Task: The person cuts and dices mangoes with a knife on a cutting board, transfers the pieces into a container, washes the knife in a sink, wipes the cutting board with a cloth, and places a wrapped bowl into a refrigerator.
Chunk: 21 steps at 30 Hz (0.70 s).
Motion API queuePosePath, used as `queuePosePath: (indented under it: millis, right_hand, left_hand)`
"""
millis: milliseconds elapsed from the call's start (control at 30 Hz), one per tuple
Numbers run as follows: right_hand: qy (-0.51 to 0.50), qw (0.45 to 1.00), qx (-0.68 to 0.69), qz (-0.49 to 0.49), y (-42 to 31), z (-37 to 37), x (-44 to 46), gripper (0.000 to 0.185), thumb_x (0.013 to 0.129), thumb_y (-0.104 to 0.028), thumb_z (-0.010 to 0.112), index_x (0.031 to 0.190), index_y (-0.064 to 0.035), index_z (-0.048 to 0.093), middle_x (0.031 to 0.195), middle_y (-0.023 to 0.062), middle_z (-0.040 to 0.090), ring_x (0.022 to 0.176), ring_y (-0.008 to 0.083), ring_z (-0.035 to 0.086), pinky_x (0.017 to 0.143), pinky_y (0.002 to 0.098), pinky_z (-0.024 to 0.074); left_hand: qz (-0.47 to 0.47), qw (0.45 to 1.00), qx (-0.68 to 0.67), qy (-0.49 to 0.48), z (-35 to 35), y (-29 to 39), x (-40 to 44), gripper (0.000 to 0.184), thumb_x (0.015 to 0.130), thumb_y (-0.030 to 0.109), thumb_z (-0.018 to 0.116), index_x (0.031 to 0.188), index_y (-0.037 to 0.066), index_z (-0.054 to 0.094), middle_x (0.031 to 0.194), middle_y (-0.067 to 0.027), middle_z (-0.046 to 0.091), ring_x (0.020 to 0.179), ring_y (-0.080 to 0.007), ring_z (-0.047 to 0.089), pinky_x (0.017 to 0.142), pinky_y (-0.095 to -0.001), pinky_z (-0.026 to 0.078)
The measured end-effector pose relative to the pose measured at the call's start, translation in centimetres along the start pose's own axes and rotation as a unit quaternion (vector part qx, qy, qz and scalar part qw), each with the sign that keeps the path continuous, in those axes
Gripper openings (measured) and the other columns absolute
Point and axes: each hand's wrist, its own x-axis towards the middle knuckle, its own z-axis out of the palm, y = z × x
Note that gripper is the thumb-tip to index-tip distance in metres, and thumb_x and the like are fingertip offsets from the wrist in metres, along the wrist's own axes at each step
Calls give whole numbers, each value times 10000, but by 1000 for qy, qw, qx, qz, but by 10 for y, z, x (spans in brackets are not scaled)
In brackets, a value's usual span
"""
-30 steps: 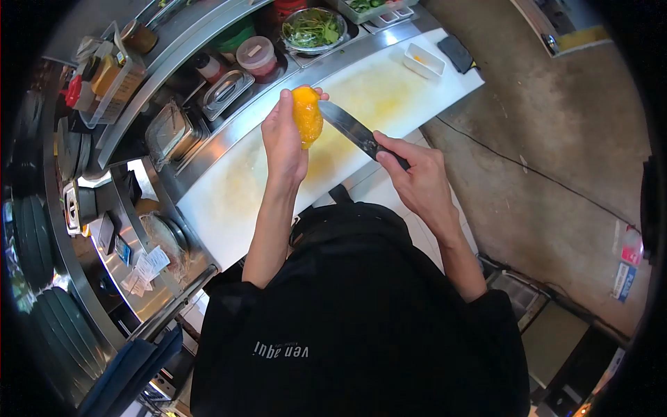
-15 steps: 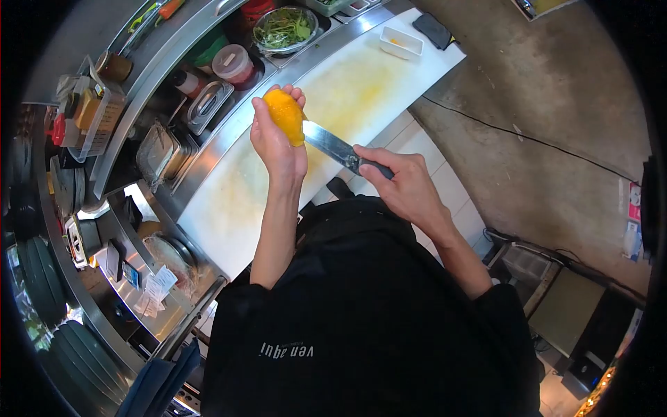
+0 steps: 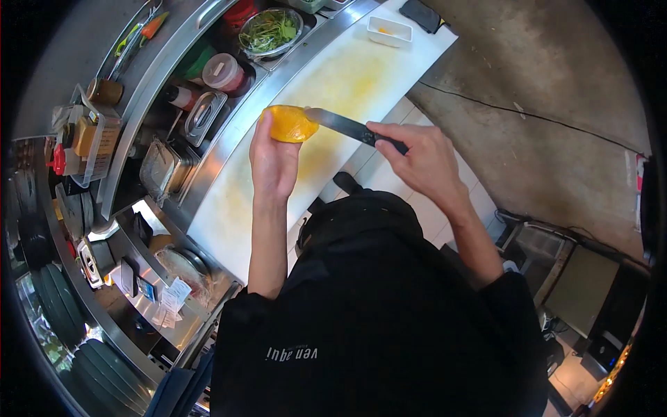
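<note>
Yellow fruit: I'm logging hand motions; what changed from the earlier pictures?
The yellow fruit has turned from along the left hand to across it, and the knife now reaches its right end. Nothing was let go; the right hand still grips the knife.

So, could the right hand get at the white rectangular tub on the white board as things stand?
Probably not right away: the right hand grips the black-handled metal knife, held up to the glossy yellow-orange fruit. Otherwise, nothing visible blocks the way to the white rectangular tub.
</note>
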Motion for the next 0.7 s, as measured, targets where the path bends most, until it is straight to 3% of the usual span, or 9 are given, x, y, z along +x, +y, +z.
queuePosePath:
  millis: [67,233,300,400,500,567,700]
  right_hand:
    - [11,997,-43,-69,11,-1,8,209,843,-228,680,1030,-216,771,690,99,680,639,302,641,618,408,518]
    - [-108,985,-91,-101,8,-16,30,222,850,-257,665,1045,-230,768,721,91,692,688,293,664,660,411,533]
    - [-140,977,-119,-106,4,-18,39,226,853,-259,656,1048,-233,768,731,88,696,703,292,672,673,411,538]
    - [-218,949,-188,-126,-2,-10,52,226,847,-248,645,1034,-232,772,772,89,708,730,292,684,687,402,546]
    - [-229,936,-206,-169,-6,5,65,183,840,-272,690,996,-224,773,753,87,705,708,292,674,654,410,531]
    - [-261,907,-236,-229,-11,12,76,181,831,-261,687,985,-222,774,750,82,706,698,290,674,651,402,532]
    - [-272,889,-242,-280,-29,9,94,183,816,-247,691,977,-221,775,736,73,701,685,284,671,638,400,527]
  left_hand:
    - [-2,999,37,25,-8,1,-5,294,1023,252,527,1190,10,529,1172,-137,612,1139,-239,592,1040,-415,462]
    - [-63,992,95,56,-29,-2,-21,248,990,193,591,1150,7,548,1133,-118,624,1060,-210,632,943,-372,531]
    - [-64,992,88,58,-41,-10,-28,246,990,194,591,1147,9,556,1129,-124,627,1056,-210,631,929,-375,536]
    - [-145,983,13,114,-64,-31,-40,247,992,188,582,1174,23,555,1136,-117,626,1071,-240,630,935,-395,545]
    - [-145,981,0,131,-73,-46,-50,260,1011,212,541,1178,11,539,1173,-124,599,1127,-261,600,985,-432,520]
    - [-113,984,1,139,-73,-47,-55,218,989,153,574,1149,10,535,1159,-139,606,1099,-269,624,970,-432,536]
    - [-76,980,99,152,-76,-42,-60,180,923,62,656,1059,25,545,1050,-146,644,970,-264,679,859,-403,591]
